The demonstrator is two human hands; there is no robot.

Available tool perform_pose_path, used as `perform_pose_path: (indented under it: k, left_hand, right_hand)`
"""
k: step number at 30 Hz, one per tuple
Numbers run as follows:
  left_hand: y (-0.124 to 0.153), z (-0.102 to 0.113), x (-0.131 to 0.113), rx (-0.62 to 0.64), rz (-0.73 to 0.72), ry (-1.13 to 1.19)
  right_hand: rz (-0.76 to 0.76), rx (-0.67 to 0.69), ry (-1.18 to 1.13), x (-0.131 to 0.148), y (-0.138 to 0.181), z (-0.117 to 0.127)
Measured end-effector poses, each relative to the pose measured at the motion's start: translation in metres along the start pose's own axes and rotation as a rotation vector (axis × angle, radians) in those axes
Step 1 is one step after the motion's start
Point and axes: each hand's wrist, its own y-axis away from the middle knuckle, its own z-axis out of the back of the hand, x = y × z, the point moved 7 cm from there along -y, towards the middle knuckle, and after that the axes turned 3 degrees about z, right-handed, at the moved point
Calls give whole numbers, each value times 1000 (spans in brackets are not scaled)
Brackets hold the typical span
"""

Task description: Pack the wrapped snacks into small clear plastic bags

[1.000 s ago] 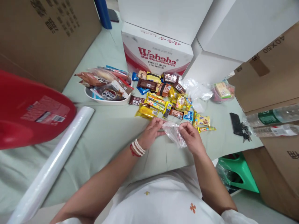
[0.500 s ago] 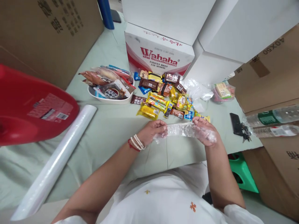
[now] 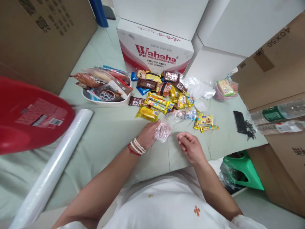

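My left hand (image 3: 148, 135) is closed on a bunched piece of clear plastic film (image 3: 162, 132), held low over the green cloth. To its right, my right hand (image 3: 191, 147) is curled with its fingers drawn together, apart from the film, and no object shows in it. Just beyond both hands lies a heap of small wrapped snacks: a yellow packet (image 3: 147, 113), a brown cocoa bar (image 3: 147, 84) and several others. More clear plastic (image 3: 177, 115) covers part of the heap's front. A yellow cookie packet (image 3: 205, 119) and a thin yellow stick packet (image 3: 209, 128) lie at the right.
A white basket (image 3: 107, 102) of bagged snacks stands left, near a long plastic roll (image 3: 54, 167) and a red container (image 3: 33, 117). Behind is a Wahaba-style water carton (image 3: 154, 51). Keys (image 3: 250, 131) and bottles (image 3: 276, 114) lie right, above a green stool (image 3: 247, 168).
The film stretched between both hands is now bunched in my left hand. My right hand has let go of it and moved left and down. The front snacks at right show more.
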Motion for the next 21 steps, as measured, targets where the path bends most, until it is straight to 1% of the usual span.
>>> perform_pose_path:
  k: [1, 2, 3, 4, 6, 7, 8, 9, 10, 13, 16, 19, 21]
  left_hand:
    - [-1, 0, 1, 2, -7, 0]
    - [-1, 1, 2, 3, -8, 6]
    - [-2, 1, 3, 1, -9, 16]
    - [-2, 2, 3, -4, -11, 27]
    - [-2, 1, 4, -3, -20, 36]
    - [-2, 0, 3, 0, -31, 35]
    - [-1, -2, 2, 4, -46, 33]
    - [0, -3, 1, 6, -64, 35]
    - [0, -4, -1, 7, -80, 38]
    - [1, -5, -3, 6, -107, 54]
    - [-1, -3, -2, 8, -103, 62]
    - [-1, -5, 1, 43, -61, 44]
    - [2, -4, -1, 11, -68, 8]
  right_hand:
    - [-22, 53, 37, -5, 2, -10]
    - [-13, 75, 81, -7, 4, -16]
    - [39, 64, 143, -5, 5, -19]
    - [136, 28, 227, -1, 6, -20]
    - [419, -59, 435, 16, 13, -24]
    - [562, -77, 537, 24, 18, -29]
    - [679, -70, 627, 29, 22, -35]
    - [761, -46, 703, 31, 24, -42]
    - [810, -14, 766, 31, 24, -48]
    - [843, 72, 858, 25, 16, -59]
    - [817, 96, 727, 25, 7, -57]
    - [742, 37, 571, 27, 3, -45]
    - [689, -33, 524, 29, 2, -37]
